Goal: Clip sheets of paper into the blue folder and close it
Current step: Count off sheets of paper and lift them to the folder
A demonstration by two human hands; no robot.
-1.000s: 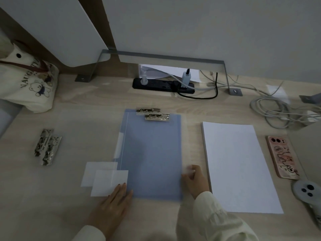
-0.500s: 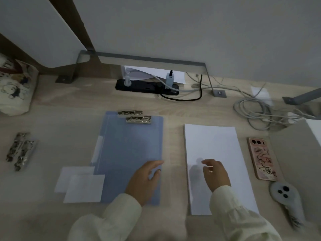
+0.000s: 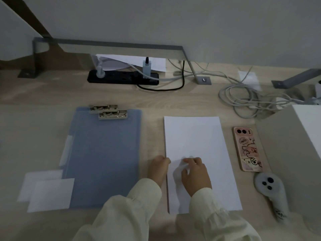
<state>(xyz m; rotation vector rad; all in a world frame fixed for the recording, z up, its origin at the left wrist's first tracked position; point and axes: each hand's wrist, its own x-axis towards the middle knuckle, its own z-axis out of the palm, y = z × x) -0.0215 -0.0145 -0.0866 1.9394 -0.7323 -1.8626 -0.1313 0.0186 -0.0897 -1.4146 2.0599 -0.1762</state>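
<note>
At the near left edge of the stack of white paper (image 3: 194,136), now meets the sheets with both hands, having drawn the left hand (image 3: 159,168) off the blue folder (image 3: 106,153): sets it with curled fingers against the stack's side, grip not possible to tell, and pinches up the top sheet in the narrow, bent-fingered right hand (image 3: 195,174). Signals sheet-picking begun, with nothing clipped yet. Leaves the folder flat on the surface (image 3: 43,136), just beside the left hand but apart from it, metal clips (image 3: 112,114) at its far end, well away from both hands.
</note>
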